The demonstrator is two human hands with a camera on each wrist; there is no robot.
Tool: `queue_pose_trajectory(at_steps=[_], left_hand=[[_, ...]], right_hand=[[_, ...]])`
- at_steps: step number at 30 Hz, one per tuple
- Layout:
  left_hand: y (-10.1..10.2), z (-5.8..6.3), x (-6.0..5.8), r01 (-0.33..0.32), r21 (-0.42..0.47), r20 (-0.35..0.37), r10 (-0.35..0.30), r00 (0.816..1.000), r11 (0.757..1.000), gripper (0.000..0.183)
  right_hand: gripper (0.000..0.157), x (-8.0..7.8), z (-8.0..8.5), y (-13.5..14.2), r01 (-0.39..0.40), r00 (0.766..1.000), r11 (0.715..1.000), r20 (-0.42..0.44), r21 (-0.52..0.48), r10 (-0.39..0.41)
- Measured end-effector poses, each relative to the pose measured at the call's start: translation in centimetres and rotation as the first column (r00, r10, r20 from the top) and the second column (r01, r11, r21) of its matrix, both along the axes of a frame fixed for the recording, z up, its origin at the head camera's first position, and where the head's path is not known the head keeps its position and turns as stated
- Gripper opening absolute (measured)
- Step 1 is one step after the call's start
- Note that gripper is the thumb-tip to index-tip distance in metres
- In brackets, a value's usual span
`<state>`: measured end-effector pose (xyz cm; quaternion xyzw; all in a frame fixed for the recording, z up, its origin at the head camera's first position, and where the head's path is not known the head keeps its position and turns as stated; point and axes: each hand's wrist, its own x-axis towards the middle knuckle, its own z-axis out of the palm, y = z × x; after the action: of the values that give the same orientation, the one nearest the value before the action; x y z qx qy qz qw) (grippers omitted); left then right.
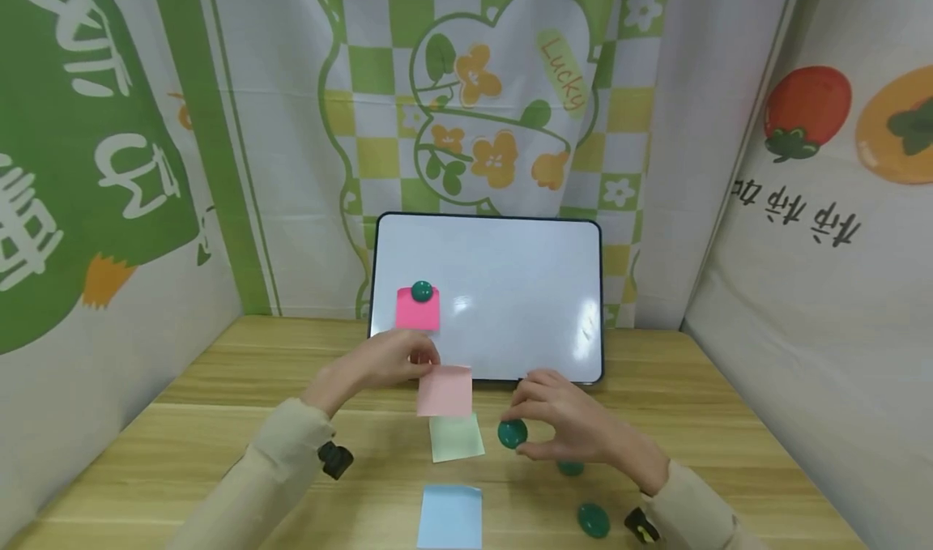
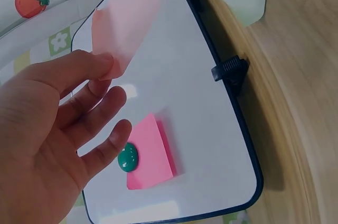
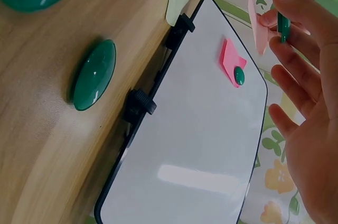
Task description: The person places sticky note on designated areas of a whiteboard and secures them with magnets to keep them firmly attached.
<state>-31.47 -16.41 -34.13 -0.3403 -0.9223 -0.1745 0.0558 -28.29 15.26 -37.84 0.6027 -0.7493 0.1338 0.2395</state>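
My left hand [image 1: 397, 356] pinches a light pink sticky note [image 1: 445, 391] by its upper left corner, in front of the whiteboard [image 1: 496, 291]. Between thumb and fingertips of my right hand [image 1: 564, 420] is a round green magnet [image 1: 513, 433]. A hot pink sticky note [image 2: 150, 155] hangs on the board's left part under another green magnet [image 2: 128, 157]. Below the light pink note, a pale green sticky note [image 1: 456, 438] lies on the table, and a blue sticky note [image 1: 450, 518] is nearer to me.
Two more green magnets lie on the wooden table [image 1: 656, 420]: one magnet [image 1: 594, 520] at the front right, another magnet [image 3: 95, 75] partly hidden behind my right hand in the head view. Black clips [image 2: 231, 70] support the board's lower edge. Printed cloth [image 1: 284, 169] hangs behind and at the sides.
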Motion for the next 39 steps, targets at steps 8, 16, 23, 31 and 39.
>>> queue_pose_trajectory(at_steps=[8,16,23,31,39], left_hand=[[0.9,0.5,-1.0,-0.054,0.006,-0.005,0.054,0.999,0.999,0.009],[1.8,0.9,-2.3,-0.068,0.010,-0.018,0.068,0.998,0.998,0.010],[2.7,1.5,-3.2,-0.084,-0.008,-0.044,0.083,0.996,0.996,0.010],[3.5,2.0,-4.3,-0.077,-0.011,-0.064,0.076,0.995,0.997,0.010],[4.1,2.3,-6.1,-0.144,-0.086,-0.152,0.130,0.980,0.986,0.010]], right_hand=[[0.038,-0.6,0.2,-0.3,0.047,0.999,0.998,-0.005,-0.032,-0.047],[0.041,-1.1,0.6,-0.6,0.051,0.997,0.996,-0.055,-0.067,-0.055],[0.041,-1.7,1.1,-0.8,0.107,0.992,0.992,-0.056,-0.065,-0.111],[0.039,-2.6,1.2,-0.8,0.137,0.988,0.989,-0.067,-0.062,-0.141],[0.037,-2.9,1.0,-1.0,0.134,0.989,0.989,-0.060,-0.068,-0.139]])
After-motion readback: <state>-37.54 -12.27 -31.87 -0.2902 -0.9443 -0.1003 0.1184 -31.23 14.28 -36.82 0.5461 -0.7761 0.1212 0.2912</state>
